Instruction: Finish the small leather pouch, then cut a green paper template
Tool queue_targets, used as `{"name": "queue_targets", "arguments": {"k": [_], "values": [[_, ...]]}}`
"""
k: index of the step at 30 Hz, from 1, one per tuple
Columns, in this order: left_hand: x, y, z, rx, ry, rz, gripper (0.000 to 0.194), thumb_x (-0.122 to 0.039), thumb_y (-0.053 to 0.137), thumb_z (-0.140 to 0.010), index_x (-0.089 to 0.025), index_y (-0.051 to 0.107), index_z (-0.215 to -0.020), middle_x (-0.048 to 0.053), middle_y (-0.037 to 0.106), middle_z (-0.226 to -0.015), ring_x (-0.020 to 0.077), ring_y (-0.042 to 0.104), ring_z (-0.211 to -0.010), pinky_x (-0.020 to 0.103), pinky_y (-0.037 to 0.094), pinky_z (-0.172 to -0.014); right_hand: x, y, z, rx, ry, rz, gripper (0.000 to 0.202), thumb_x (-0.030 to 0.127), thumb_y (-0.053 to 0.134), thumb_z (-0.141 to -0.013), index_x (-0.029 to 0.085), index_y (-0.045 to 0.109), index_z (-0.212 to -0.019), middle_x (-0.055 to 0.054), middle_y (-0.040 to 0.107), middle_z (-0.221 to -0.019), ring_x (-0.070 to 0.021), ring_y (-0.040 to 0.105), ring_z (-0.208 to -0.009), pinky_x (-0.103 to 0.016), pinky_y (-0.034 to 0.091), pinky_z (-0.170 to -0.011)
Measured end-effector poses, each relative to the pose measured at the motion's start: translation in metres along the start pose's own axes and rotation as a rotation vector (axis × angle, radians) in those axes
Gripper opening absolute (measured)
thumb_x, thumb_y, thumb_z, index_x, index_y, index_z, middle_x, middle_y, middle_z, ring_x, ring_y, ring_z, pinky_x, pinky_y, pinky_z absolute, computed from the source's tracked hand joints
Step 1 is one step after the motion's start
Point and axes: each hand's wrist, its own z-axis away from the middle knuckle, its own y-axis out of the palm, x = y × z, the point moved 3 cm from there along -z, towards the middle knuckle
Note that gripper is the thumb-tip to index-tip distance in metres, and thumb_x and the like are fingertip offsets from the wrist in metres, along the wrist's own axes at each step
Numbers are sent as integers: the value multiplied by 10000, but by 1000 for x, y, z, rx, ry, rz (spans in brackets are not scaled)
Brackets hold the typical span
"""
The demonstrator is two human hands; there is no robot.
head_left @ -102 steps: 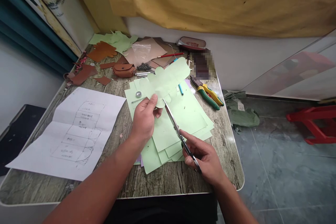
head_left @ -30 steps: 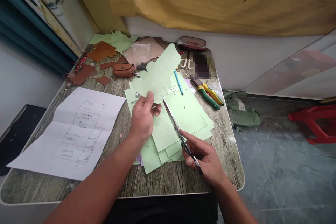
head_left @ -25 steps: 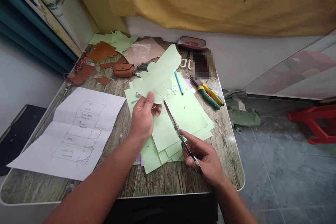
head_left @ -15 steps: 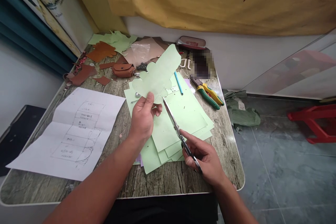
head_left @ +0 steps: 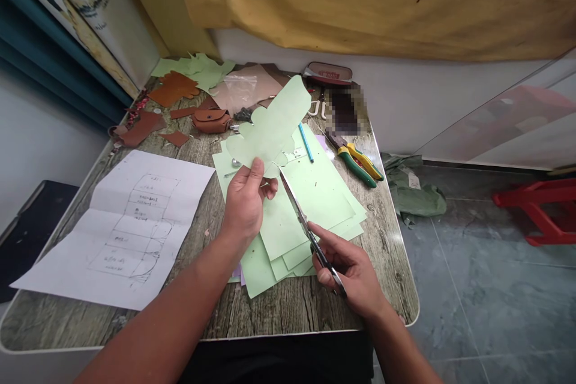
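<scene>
My left hand (head_left: 246, 198) pinches the lower edge of a light green paper piece (head_left: 270, 126) with scalloped sides, thumb on top. In my right hand (head_left: 348, 270) is a pair of scissors (head_left: 306, 225), its fingers around the handles. The scissor tips point up and left and meet the lower right edge of the paper piece; the blades look nearly closed. Beneath both hands lies a stack of green sheets (head_left: 301, 222). A blue pen (head_left: 306, 143) rests on the stack's upper part.
Pliers with green and yellow handles (head_left: 357, 162) lie right of the stack. A creased white sheet with a drawing (head_left: 121, 228) covers the table's left side. Behind are a small brown leather pouch (head_left: 211, 120), leather scraps (head_left: 174, 90) and a glasses case (head_left: 328, 73).
</scene>
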Motion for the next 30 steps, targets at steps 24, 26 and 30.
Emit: {"name": "queue_targets", "arguments": {"k": [24, 26, 30], "values": [[1, 0, 0, -2, -10, 1, 497, -573, 923, -804, -232, 570, -726, -25, 538, -664, 139, 589, -615, 288, 398, -544, -1, -2, 1, -35, 36, 65, 694, 476, 929, -868, 263, 723, -1496, 20, 541, -742, -139, 451, -629, -275, 399, -568], [0, 0, 0, 1, -11, -1, 500, -579, 917, -811, -232, 568, -721, -25, 541, -659, 137, 587, -611, 288, 401, -546, -1, -2, 0, -33, 37, 68, 699, 485, 924, -871, 258, 720, -1500, 20, 543, -741, -139, 452, -629, -274, 402, -566], [1, 0, 0, -3, -16, 5, 490, -551, 928, -807, -233, 566, -717, -29, 530, -658, 137, 588, -610, 290, 400, -548, -1, -2, 1, -38, 43, 83, 713, 509, 918, -870, 252, 716, -1504, 17, 543, -742, -143, 453, -631, -277, 402, -564]]}}
